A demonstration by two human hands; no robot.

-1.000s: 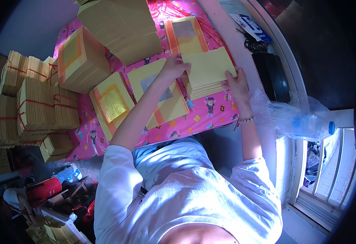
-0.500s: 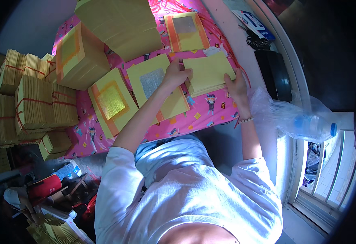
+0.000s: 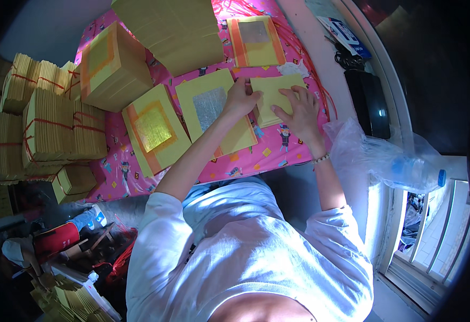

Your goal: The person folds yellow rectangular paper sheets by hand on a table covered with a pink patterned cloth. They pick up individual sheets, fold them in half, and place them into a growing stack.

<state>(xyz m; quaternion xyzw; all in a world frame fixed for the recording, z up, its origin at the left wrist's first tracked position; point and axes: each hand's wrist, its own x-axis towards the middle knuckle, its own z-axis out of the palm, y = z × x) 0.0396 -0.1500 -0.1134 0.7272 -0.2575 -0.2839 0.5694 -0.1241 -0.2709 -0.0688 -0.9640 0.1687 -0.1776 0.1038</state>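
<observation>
My left hand [image 3: 242, 97] and my right hand [image 3: 298, 112] both press on a small stack of plain yellow paper sheets [image 3: 276, 94] lying on a pink patterned cloth [image 3: 278, 150]. The left fingers grip its left edge, and the right hand lies flat on its right part. Just left of it lies a yellow sheet stack with a silver foil square [image 3: 212, 110]. Further left is a stack with an orange border and gold foil [image 3: 153, 129].
Another orange-bordered silver-foil stack [image 3: 255, 40] lies at the back, beside a big plain yellow pile [image 3: 173, 29] and a thick block [image 3: 111, 64]. Bundles tied with red string [image 3: 42, 126] stand at left. A clear plastic bag [image 3: 385, 158] and a black box [image 3: 372, 104] sit at right.
The yellow stack held between my hands has come down flat onto the cloth. My right hand moved from under its edge to lie on top.
</observation>
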